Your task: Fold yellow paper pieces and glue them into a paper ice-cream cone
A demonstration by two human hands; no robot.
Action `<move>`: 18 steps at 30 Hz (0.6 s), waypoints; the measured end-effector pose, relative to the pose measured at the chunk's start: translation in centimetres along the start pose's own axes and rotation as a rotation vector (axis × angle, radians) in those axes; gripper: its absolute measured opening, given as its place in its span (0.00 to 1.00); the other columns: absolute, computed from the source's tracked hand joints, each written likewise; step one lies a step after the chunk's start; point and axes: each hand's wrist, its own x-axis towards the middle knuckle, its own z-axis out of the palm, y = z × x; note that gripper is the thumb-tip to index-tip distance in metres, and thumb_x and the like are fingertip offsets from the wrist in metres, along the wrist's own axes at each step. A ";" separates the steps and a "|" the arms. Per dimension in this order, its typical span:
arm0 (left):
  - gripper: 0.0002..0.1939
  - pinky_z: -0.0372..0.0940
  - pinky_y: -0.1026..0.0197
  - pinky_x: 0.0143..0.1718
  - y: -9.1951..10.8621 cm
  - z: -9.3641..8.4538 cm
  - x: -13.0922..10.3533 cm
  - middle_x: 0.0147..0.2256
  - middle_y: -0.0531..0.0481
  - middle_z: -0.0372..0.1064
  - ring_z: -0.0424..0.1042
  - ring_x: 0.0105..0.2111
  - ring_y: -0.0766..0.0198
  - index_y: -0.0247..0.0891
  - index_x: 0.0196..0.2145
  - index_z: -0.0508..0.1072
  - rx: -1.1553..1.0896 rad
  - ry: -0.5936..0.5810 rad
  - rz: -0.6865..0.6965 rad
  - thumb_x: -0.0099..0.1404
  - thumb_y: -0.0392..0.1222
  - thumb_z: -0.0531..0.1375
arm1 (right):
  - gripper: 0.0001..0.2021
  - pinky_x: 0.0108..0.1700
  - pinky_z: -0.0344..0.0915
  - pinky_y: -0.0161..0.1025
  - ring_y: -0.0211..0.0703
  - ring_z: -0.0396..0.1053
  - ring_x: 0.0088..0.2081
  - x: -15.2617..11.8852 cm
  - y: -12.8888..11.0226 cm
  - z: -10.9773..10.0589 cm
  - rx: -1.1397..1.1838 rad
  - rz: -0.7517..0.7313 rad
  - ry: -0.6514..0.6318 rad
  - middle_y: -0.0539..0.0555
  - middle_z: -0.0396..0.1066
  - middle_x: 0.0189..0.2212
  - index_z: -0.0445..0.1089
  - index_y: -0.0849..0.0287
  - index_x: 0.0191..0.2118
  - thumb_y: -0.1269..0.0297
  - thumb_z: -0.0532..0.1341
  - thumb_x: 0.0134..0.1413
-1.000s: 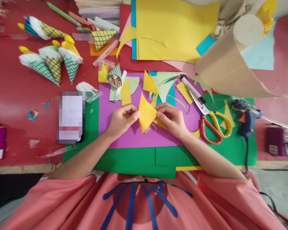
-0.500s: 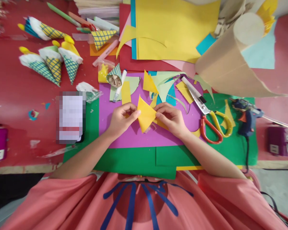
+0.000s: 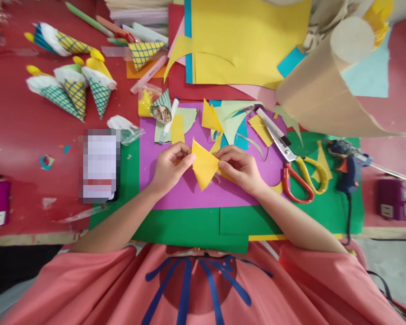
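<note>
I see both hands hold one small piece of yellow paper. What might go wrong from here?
The yellow paper is pinched at opposite sides by the left hand and right hand; uneven pulling might tear it. The scissors lie beside the right hand, blades exposed, so a careless reach could cut. The glue gun has a cord near the right arm, which might snag it.

Both hands (image 3: 171, 167) pinching, forearms (image 3: 125, 214) angled inward

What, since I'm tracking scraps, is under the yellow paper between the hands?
The purple sheet shows around the yellow paper, with a small scrap peeking past its lower right edge; anything directly beneath is covered.
</note>
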 end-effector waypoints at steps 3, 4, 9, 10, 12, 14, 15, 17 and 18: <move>0.08 0.58 0.70 0.21 -0.2 -0.1 0.0 0.20 0.57 0.63 0.64 0.20 0.73 0.37 0.25 0.67 -0.017 0.004 0.018 0.59 0.40 0.62 | 0.06 0.47 0.69 0.42 0.40 0.72 0.42 0.0 0.0 0.0 -0.005 -0.003 -0.006 0.54 0.74 0.37 0.71 0.57 0.30 0.66 0.62 0.58; 0.09 0.58 0.70 0.21 -0.2 -0.1 0.0 0.20 0.57 0.63 0.64 0.20 0.73 0.38 0.25 0.67 -0.020 0.001 0.021 0.60 0.40 0.61 | 0.05 0.47 0.69 0.42 0.40 0.72 0.42 0.0 0.0 0.0 -0.007 -0.002 -0.008 0.54 0.74 0.37 0.71 0.57 0.30 0.66 0.62 0.58; 0.09 0.59 0.70 0.21 -0.2 -0.1 0.0 0.20 0.57 0.63 0.64 0.20 0.73 0.38 0.24 0.66 -0.021 -0.005 0.021 0.61 0.40 0.61 | 0.05 0.48 0.68 0.42 0.41 0.72 0.42 0.0 -0.1 0.0 -0.015 0.005 -0.018 0.54 0.74 0.37 0.72 0.57 0.30 0.66 0.62 0.58; 0.09 0.58 0.70 0.21 -0.2 -0.1 0.1 0.20 0.57 0.62 0.63 0.20 0.73 0.38 0.25 0.66 -0.022 0.000 0.025 0.60 0.40 0.61 | 0.05 0.48 0.68 0.42 0.41 0.72 0.42 0.0 -0.1 0.0 -0.016 0.006 -0.018 0.54 0.74 0.37 0.72 0.57 0.30 0.67 0.62 0.58; 0.09 0.57 0.70 0.20 -0.4 -0.2 0.1 0.20 0.58 0.61 0.61 0.20 0.73 0.38 0.25 0.66 -0.022 0.009 0.027 0.60 0.41 0.62 | 0.05 0.47 0.69 0.42 0.41 0.73 0.42 0.0 -0.1 0.0 -0.014 0.006 -0.021 0.54 0.74 0.37 0.72 0.57 0.30 0.67 0.62 0.57; 0.09 0.56 0.70 0.20 -0.5 -0.2 0.1 0.20 0.58 0.61 0.61 0.20 0.73 0.38 0.26 0.67 -0.017 0.012 0.023 0.60 0.42 0.62 | 0.05 0.47 0.69 0.42 0.41 0.73 0.42 0.0 -0.1 0.0 -0.013 0.006 -0.025 0.55 0.74 0.37 0.72 0.57 0.30 0.67 0.62 0.57; 0.10 0.56 0.70 0.20 -0.5 -0.2 0.1 0.20 0.57 0.61 0.61 0.20 0.73 0.38 0.26 0.66 -0.016 0.013 0.021 0.60 0.43 0.62 | 0.05 0.47 0.69 0.42 0.41 0.73 0.42 0.0 -0.1 0.0 -0.013 0.007 -0.027 0.55 0.74 0.37 0.72 0.57 0.30 0.67 0.62 0.57; 0.10 0.57 0.70 0.20 -0.6 -0.3 0.1 0.20 0.57 0.62 0.62 0.20 0.73 0.38 0.26 0.66 -0.016 0.010 0.014 0.61 0.43 0.62 | 0.05 0.47 0.69 0.42 0.41 0.73 0.42 0.0 -0.2 0.0 -0.017 0.011 -0.033 0.55 0.74 0.37 0.72 0.57 0.30 0.66 0.62 0.57; 0.11 0.57 0.69 0.20 -0.6 -0.3 0.0 0.20 0.57 0.62 0.62 0.20 0.72 0.38 0.26 0.65 -0.017 0.009 0.008 0.61 0.43 0.61 | 0.05 0.47 0.69 0.42 0.41 0.73 0.42 0.0 -0.2 0.0 -0.020 0.012 -0.035 0.55 0.74 0.37 0.72 0.57 0.30 0.66 0.62 0.58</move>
